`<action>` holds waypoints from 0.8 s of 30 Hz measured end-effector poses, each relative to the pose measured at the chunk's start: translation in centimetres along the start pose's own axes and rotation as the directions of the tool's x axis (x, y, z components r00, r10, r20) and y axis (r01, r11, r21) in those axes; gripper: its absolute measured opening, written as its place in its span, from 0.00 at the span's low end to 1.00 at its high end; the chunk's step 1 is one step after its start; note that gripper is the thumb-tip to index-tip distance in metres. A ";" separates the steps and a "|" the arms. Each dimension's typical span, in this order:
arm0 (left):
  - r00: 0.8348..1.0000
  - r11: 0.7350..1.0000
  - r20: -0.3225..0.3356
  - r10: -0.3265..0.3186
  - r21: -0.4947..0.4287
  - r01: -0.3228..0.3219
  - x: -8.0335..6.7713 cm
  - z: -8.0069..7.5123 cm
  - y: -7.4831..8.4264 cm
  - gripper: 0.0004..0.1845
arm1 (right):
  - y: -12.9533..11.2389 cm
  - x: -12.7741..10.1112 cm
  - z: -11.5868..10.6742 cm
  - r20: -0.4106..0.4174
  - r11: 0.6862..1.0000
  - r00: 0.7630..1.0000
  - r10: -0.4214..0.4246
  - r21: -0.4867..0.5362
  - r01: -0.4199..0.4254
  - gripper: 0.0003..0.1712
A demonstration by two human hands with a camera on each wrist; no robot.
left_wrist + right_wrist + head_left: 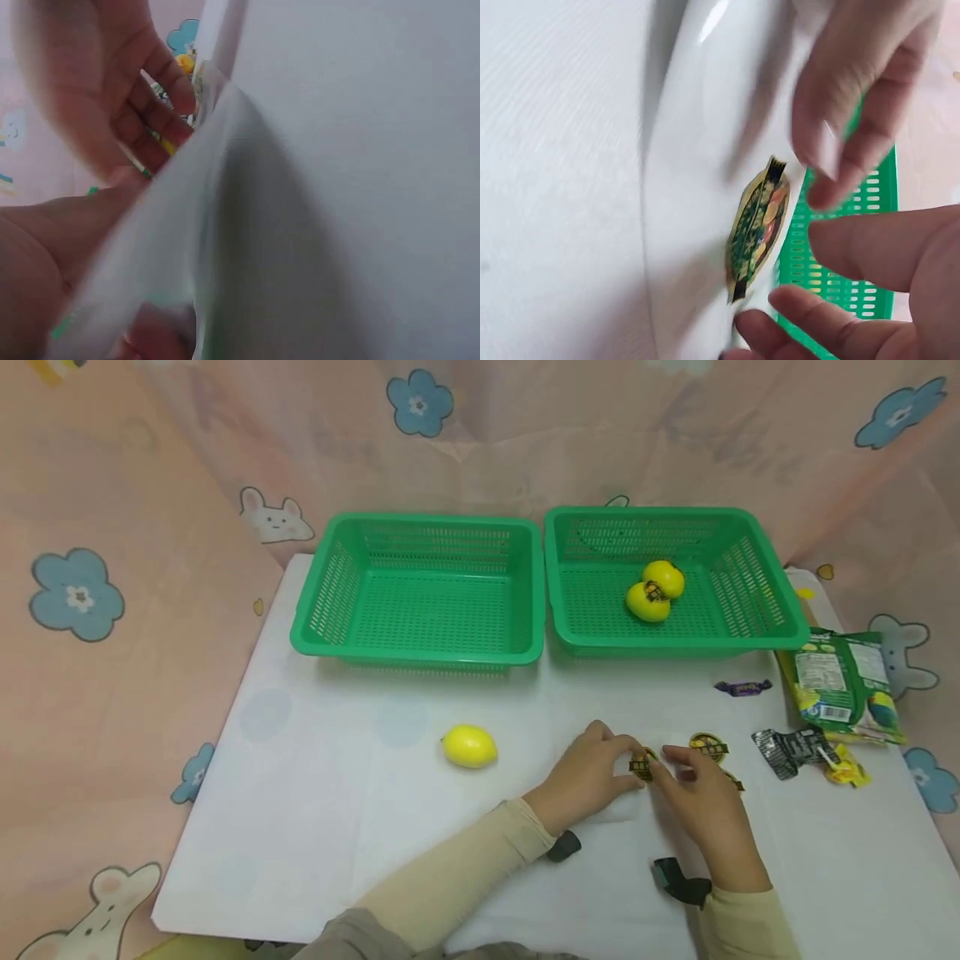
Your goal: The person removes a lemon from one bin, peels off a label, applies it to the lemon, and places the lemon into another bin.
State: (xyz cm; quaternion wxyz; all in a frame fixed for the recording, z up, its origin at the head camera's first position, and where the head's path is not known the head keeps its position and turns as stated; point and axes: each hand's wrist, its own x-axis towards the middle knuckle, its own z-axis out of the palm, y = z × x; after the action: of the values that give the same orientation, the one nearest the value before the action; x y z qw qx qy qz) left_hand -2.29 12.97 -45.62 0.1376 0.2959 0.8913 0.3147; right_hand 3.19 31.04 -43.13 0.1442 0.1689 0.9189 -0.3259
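My left hand pinches the edge of a glossy white sticker sheet, which stands raised off the table in both wrist views. An oval black-and-gold sticker shows on it. Facing it, my right hand has its thumb close to a sticker and its fingers loosely bent near the sheet's edge. More round stickers lie beside the right fingers. Left of the hands, a yellow lemon rests on the table. In the left wrist view the sheet is blurred and hides part of the left fingers.
At the back stand two green baskets; the left basket holds nothing, the right basket holds two lemons, one stickered. On the right lie a purple wrapped candy, a green snack bag, a black wrapper and a yellow wrapper.
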 end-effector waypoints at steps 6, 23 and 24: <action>0.999 0.982 0.016 -0.038 -0.186 0.041 0.7 0.5 0.1 0.18 | -0.1 0.0 -0.1 0.036 0.999 0.999 0.009 0.035 -0.011 0.42; 0.993 0.792 -0.099 -0.068 -0.610 -0.007 0.5 0.7 -0.9 0.14 | 1.0 -0.1 -1.5 -0.052 0.998 0.997 0.048 0.053 -0.045 0.41; 0.993 0.794 -0.101 -0.061 -0.608 -0.014 0.4 0.7 -1.0 0.14 | 1.1 0.0 -1.7 -0.044 0.998 0.998 0.051 0.051 -0.049 0.42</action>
State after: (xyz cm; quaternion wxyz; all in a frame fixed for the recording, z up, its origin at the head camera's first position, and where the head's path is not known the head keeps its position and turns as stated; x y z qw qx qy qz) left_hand -2.77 12.95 -46.84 0.1773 0.2063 0.7533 0.5989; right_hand 3.41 32.94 -42.44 0.1271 0.2029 0.9091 -0.3410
